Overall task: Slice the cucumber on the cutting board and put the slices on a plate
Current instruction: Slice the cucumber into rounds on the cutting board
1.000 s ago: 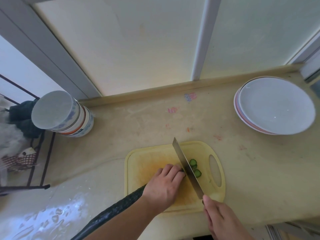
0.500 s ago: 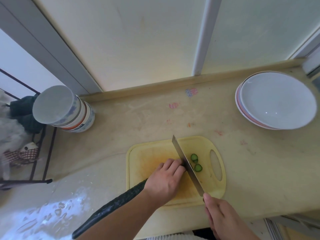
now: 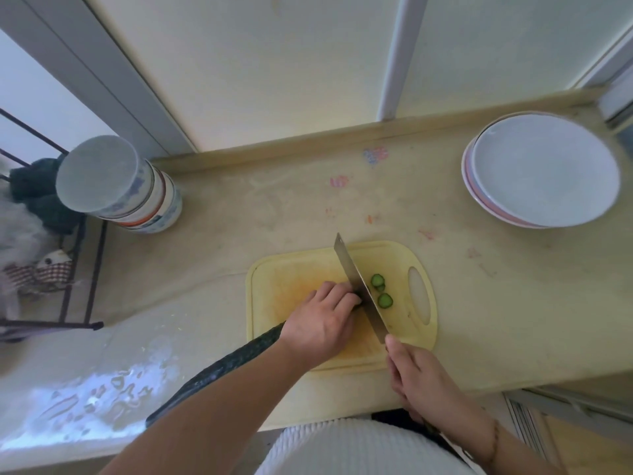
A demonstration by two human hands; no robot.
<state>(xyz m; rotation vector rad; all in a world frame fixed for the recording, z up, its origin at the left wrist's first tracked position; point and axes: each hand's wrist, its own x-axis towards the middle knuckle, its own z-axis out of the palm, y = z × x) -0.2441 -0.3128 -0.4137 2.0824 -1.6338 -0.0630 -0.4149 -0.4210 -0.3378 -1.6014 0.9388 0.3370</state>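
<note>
A long dark green cucumber [image 3: 226, 366] lies slantwise, its front end on the yellow cutting board [image 3: 291, 275] and its tail hanging over the counter's near edge. My left hand [image 3: 322, 323] grips it near the cut end, fingers curled. My right hand [image 3: 421, 378] holds the handle of a cleaver [image 3: 359, 286] whose blade stands against my left fingertips. Three cucumber slices [image 3: 381, 291] lie on the board to the right of the blade. White plates [image 3: 544, 169] are stacked at the far right of the counter.
A stack of upturned bowls [image 3: 116, 186] stands at the back left of the beige counter [image 3: 274, 207]. A dark wire rack [image 3: 78, 269] with cloths is beyond the left end. A wet patch [image 3: 92, 402] glistens at the near left. A wall runs along the back.
The blade and both hands stay in almost the same spot at the cucumber's cut end. Three slices lie beside the blade, as before. The camera has shifted a little.
</note>
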